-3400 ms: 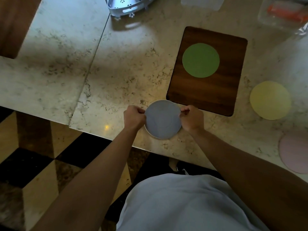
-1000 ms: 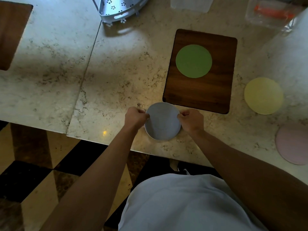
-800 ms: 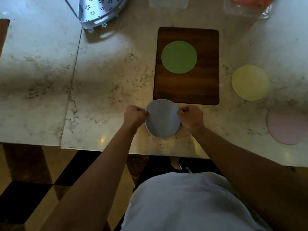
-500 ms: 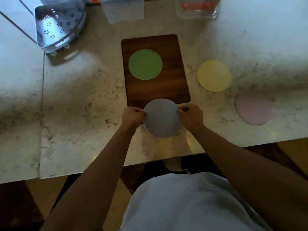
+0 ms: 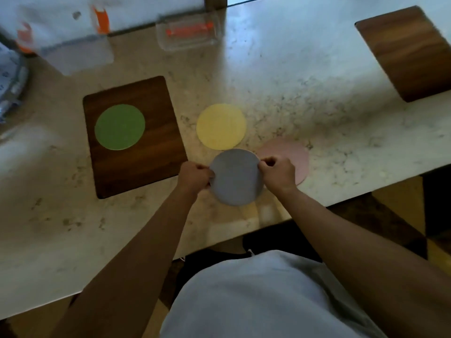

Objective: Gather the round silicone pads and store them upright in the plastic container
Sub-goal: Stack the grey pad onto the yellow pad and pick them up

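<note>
Nearest, a pale shirt (image 5: 268, 296) fills the bottom of the view, with both bare forearms reaching forward over the counter (image 5: 305, 76) edge.

Grey pad (image 5: 236, 177): round, thin, flat-faced, matte blue-grey, with a paler rim showing along its top edge. Held just above the counter near its front edge, face toward the camera. Left hand (image 5: 194, 176) pinches its left rim, fingers curled shut on it; right hand (image 5: 277, 173) pinches the right rim the same way.

Pink pad (image 5: 299, 157): round, pale pink, flat on the counter, partly hidden behind the right hand and the grey pad.

Yellow pad (image 5: 221, 126): round, pale yellow, flat on the counter just beyond the grey pad; their outlines meet in this view.

Green pad (image 5: 119, 127): round, mid-green, flat on a dark wooden board (image 5: 146, 167) to the left, well inside the board's edges.

Second board (image 5: 410, 52): same dark wood, far right, lying at an angle, bare.

Farther back, blurred: a clear box (image 5: 189, 32) with something orange inside, beyond the yellow pad; a frosted plastic container (image 5: 78, 56) at the far left, beyond the first board; a perforated metal item (image 5: 9, 76) at the left edge, cut off by the frame.

Counter: pale marble with dark flecks.
</note>
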{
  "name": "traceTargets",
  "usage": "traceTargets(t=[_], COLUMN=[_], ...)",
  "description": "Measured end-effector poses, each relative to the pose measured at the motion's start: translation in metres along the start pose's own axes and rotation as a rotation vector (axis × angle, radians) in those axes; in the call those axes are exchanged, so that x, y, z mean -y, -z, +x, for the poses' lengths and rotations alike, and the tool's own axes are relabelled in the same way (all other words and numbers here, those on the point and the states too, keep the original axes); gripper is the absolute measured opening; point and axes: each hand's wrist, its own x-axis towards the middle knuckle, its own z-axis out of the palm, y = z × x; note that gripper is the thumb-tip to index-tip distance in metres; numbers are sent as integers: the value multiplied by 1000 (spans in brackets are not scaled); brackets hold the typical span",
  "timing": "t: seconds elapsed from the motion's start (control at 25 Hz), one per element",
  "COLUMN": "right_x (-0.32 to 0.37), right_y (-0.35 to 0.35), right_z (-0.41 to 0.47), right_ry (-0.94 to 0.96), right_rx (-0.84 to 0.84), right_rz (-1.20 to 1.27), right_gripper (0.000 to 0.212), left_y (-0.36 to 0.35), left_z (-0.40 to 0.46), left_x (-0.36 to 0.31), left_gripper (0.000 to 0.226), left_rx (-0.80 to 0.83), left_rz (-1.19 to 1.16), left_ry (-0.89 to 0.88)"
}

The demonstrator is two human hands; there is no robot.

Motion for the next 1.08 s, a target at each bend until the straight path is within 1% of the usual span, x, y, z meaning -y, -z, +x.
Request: traceTargets(t=[0.16,0.24,0.32,0.68,0.84,0.96,1.08], right_x=[-24,-31,-35,-52,-56,-57,-57], right_y=[48,64,74,89,88,89,88], right_z=[39,53,63,89,96,99,100], right_ry=[-14,-16,-31,-147,-167,-175,-171], right_rx=[1,11,17,-35,-45,-36,-40], right_rz=[-33,-52,-49,-63,-76,-84,-104], right_gripper=[18,18,18,18,21,21,21], left_y=[-59,-80,-93,-125,-133,-133,-134], left_z=[-4,-5,-3,9,13,15,14], left_x=[-24,-33,-40,-55,-54,-55,-57], left_gripper=[16,14,18,19,11,15,10], left_rx=[-16,-12,-18,9,15,-9,-33], left_rz=[-16,-26,-36,20,120,204,307], left_ry=[31,42,52,86,70,62,16])
